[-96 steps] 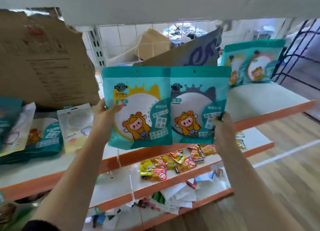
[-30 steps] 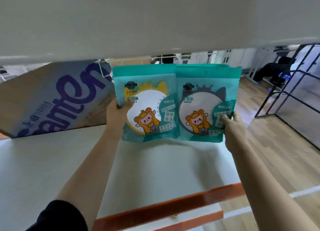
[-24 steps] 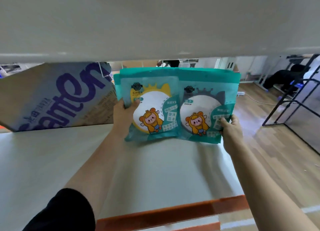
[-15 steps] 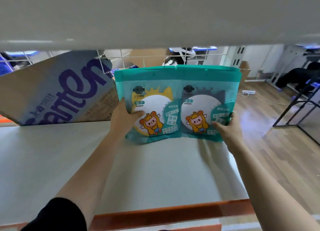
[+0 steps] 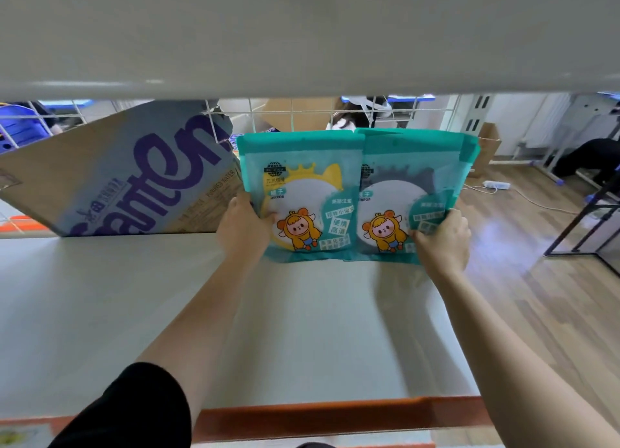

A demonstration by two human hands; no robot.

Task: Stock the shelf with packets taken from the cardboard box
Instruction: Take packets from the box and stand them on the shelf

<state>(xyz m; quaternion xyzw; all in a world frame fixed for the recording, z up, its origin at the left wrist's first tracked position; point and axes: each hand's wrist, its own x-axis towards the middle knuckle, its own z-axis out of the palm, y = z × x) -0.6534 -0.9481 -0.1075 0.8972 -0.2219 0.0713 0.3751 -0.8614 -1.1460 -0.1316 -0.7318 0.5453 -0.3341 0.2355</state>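
- Resting tilted at the back left of the shelf [image 5: 302,330], a cardboard box [image 5: 117,179] shows large purple lettering on a pale blue side.
- At the shelf's near left edge, a black sleeve [image 5: 134,410] covers the upper part of the left arm, which reaches across the white board.
- Towards the back of the shelf, the left hand [image 5: 243,227] grips the left edge of the yellow-crowned packet [image 5: 302,186], thumb curled over the front and fingers hidden behind.
- This teal packet stands upright near the shelf's back centre, printed with a cartoon child in a yellow suit.
- Just to its right, the grey-crowned packet [image 5: 402,179] stands upright too, its left edge tucked behind the first.
- I cannot tell whether the packets' lower edges touch the shelf.
- The right hand [image 5: 443,239] pinches the grey-crowned packet's lower right corner, thumb on the front.
- Behind the shelf runs a white wire grid [image 5: 302,112]; above it hangs an upper board [image 5: 302,28].
- An orange strip [image 5: 335,417] lines the shelf's front edge.
- Right of the shelf, a wooden floor [image 5: 536,279] holds a white power strip [image 5: 496,184].
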